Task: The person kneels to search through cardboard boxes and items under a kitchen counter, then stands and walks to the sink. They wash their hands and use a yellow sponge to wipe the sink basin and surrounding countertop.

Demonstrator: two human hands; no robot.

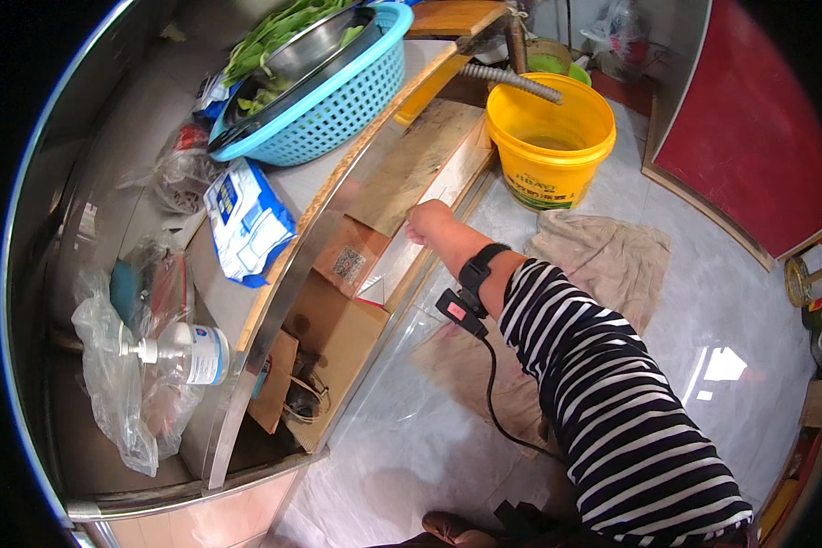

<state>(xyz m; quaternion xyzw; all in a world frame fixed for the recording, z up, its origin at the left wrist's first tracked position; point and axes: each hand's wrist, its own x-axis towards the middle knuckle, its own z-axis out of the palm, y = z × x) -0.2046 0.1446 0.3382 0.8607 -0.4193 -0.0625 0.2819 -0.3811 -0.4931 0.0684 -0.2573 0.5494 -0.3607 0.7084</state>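
My right hand [427,220], in a striped sleeve with a black wrist strap, reaches into the lower shelf of a metal-edged cabinet. Its fingers are curled at the edge of a stained board [411,171], beside a long white-sided box [392,262]; whether they grip either is hidden. Below the hand, an orange-brown panel [349,255] bears a printed code. An open cardboard box [346,329] with a brown paper bag [274,383] stands nearer on that shelf. My left hand is out of view.
A blue plastic basket [315,130] with greens and a steel bowl, a blue-white packet [250,222] and a pump bottle [195,354] are on the upper level. A yellow bucket [555,164] under a corrugated hose [510,77] and a crumpled cloth [603,253] are on the floor.
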